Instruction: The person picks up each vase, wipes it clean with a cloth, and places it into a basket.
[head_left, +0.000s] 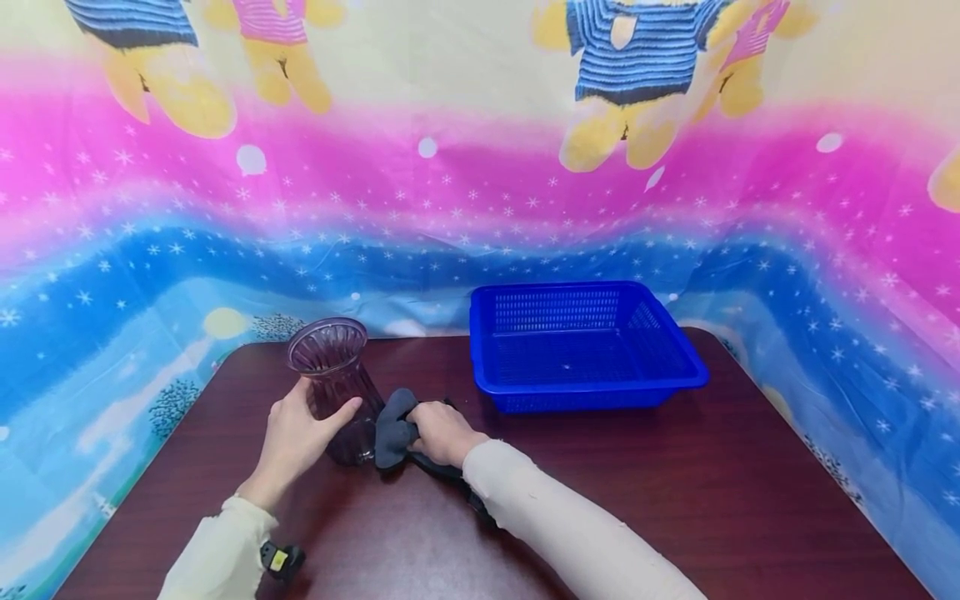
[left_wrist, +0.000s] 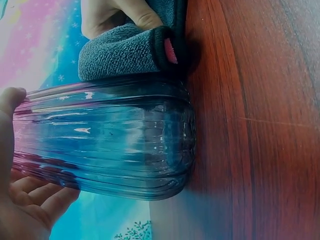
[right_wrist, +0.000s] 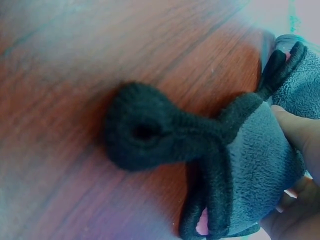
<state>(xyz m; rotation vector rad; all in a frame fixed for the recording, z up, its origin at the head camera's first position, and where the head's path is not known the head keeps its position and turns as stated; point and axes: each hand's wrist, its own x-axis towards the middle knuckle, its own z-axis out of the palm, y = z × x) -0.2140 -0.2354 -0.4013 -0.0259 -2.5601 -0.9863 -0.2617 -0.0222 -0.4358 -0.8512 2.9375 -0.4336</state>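
Observation:
A ribbed, purple-tinted glass vase (head_left: 327, 346) with a flared rim stands slightly tilted on the table. My left hand (head_left: 295, 429) grips its middle, thumb on the near side and fingers around the other. In the left wrist view the vase (left_wrist: 110, 132) looks clear toward its base. Bunched in my right hand (head_left: 444, 433) is a grey cloth (head_left: 395, 429) with black edging, pressed against the vase's right side low down. The right wrist view shows the cloth (right_wrist: 260, 170) folded, a black-edged corner hanging over the tabletop and a bit of pink showing.
A blue plastic basket (head_left: 600, 387) with perforated walls sits at the back right of the dark wooden table (head_left: 675, 500). Behind the table hangs a printed curtain (head_left: 450, 183) with bears and snowflakes. A black strap device (head_left: 281, 560) is on the left wrist.

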